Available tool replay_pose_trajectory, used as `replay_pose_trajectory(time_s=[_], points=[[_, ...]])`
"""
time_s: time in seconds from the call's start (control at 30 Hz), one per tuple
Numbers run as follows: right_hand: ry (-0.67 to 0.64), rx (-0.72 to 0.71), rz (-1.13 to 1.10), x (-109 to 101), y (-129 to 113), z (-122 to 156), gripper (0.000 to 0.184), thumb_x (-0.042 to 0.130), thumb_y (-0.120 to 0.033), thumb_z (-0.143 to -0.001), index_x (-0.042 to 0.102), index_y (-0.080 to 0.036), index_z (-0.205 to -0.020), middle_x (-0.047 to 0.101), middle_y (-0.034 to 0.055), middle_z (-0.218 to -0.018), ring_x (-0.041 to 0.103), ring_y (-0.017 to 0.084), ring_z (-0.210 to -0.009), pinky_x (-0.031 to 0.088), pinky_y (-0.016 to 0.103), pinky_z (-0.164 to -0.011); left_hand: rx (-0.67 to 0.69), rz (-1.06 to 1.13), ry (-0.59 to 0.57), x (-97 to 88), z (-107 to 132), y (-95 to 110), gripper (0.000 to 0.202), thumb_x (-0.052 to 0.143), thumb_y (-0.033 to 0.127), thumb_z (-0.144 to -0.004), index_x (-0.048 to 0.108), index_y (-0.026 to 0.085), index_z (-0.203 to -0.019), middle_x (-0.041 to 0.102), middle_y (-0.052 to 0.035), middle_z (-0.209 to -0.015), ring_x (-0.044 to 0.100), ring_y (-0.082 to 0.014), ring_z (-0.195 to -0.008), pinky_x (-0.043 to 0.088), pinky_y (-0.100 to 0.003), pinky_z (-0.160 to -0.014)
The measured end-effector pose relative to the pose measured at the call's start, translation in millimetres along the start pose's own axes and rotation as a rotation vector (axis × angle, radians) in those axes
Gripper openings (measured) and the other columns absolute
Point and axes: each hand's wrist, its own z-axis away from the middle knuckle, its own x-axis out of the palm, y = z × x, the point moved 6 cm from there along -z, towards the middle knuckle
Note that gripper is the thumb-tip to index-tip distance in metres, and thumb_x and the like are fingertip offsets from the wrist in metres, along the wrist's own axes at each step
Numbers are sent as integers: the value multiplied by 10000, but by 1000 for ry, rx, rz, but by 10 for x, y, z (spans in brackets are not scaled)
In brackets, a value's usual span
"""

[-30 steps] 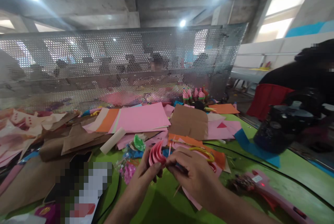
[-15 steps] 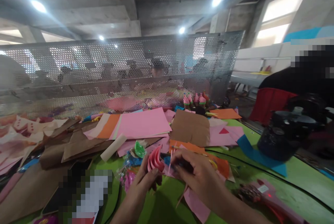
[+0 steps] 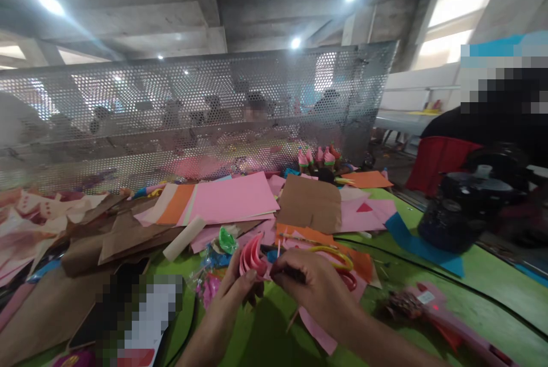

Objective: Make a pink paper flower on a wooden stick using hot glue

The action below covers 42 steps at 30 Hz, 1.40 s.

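Observation:
A curled, layered pink piece (image 3: 250, 257), like foam or paper swirled in ridges, is held in my left hand (image 3: 236, 284) between thumb and fingers. My right hand (image 3: 302, 275) is closed in a pinch just to its right, fingertips at the piece's right edge. A thin pale-pink strip (image 3: 279, 249) stands up from the right fingertips; its lower end is hidden. Behind my right hand lie scissors with yellow (image 3: 342, 257) and red handles, on pink and orange sheets. A green wrapped bit (image 3: 227, 240) and a crinkled clear bag lie beyond my left hand.
Pink sheets (image 3: 233, 198) and brown sheets (image 3: 310, 202) cover the green table (image 3: 274, 335). A black cable (image 3: 411, 267) crosses the right side near a dark round container (image 3: 454, 213). A perforated metal screen (image 3: 192, 116) stands behind; a person in black (image 3: 454, 121) sits at right.
My right hand has moved slightly left and down, closer to the pink piece, uncovering the scissors' handles. The left hand keeps its hold. The whole view has shifted a little.

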Motion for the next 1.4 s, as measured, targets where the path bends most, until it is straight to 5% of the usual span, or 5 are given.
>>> replay_pose_trajectory(time_s=[0.53,0.73,1.03,1.2,1.4], points=[[7,1,-432,-232,-132,91,275,545,-176,-796,482,-188,-528,657,70,-935,577,203,-858,390,296,-670,-16,35,146,-175,-62,-67,922,698,542,-748,272,175,-1478,652,-3,-690,579,-161,-619,400,-250,-565],[-289,199,-741,-3,-91,110,265,564,-300,-804,552,-171,-573,695,67,-647,574,139,-578,381,243,-559,16,20,125,-92,-46,10,833,674,557,-751,349,157,-1406,629,8,-641,555,-157,-585,388,-243,-540],[-726,387,-422,334,-13,318,286,678,-314,-758,525,-159,-572,500,-58,-466,443,62,-419,303,165,-435,110,7,54,-2,45,223,310,545,507,-886,559,204,-953,560,19,-696,485,-127,-630,410,-240,-591],[-570,288,-583,277,-77,222,258,656,-332,-820,615,-160,-1008,648,44,-926,553,104,-639,454,205,-557,111,36,79,-27,17,209,323,600,511,-840,559,202,-927,557,19,-693,494,-124,-610,409,-233,-557],[-330,390,-886,179,122,97,202,567,-299,-895,631,-136,-995,698,59,-788,618,121,-642,463,234,-621,76,78,80,-71,-71,181,530,650,615,-740,525,209,-1057,607,30,-652,533,-121,-535,388,-209,-477]])
